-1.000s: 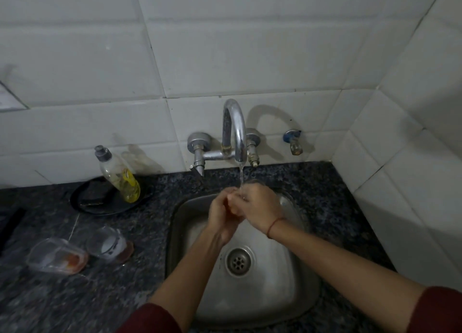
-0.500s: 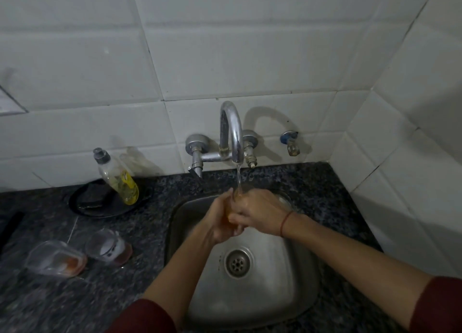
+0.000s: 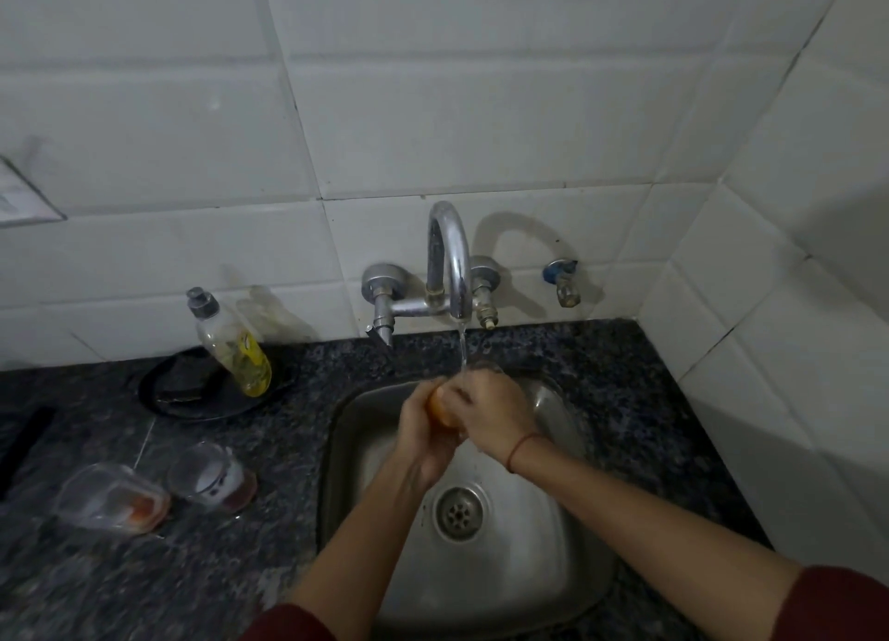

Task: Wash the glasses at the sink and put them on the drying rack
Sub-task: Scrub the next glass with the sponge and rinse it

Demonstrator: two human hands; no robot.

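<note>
White glazed wall tiles (image 3: 433, 111) fill the view ahead of me and turn a corner on the right. Below them runs a dark speckled stone tabletop (image 3: 192, 582) with a square stainless steel sink (image 3: 553, 568) set into it. From the wall, a curved chrome faucet (image 3: 450, 255) drops a thin stream of water (image 3: 463, 347) onto the two hands, which meet right under the spout and above the round metal drain (image 3: 459, 510). The left hand (image 3: 423, 433) comes up from below, its fingers curled round a clear drinking glass with an orange base (image 3: 441, 408). The right hand (image 3: 495, 409), with a thin red thread bracelet (image 3: 522, 445) at the wrist, wraps over the same glass from the other side, fingers closed on it too. Both hands cover most of the glass, so I can only say its rim seems to point toward the wall. Left of the sink, two glasses sit close together on the tabletop: a clear glass with a reddish base (image 3: 113, 498) and, nearer the basin, a clear glass with a white print (image 3: 211, 477). Behind them, a clear plastic bottle of yellow dish soap (image 3: 235, 347) leans on a round black tray (image 3: 183, 390) by the wall. A small blue-handled tap (image 3: 563, 282) sticks out of the tiles to the right of the faucet. Dark red sleeves (image 3: 837, 607) show at the bottom edge.
</note>
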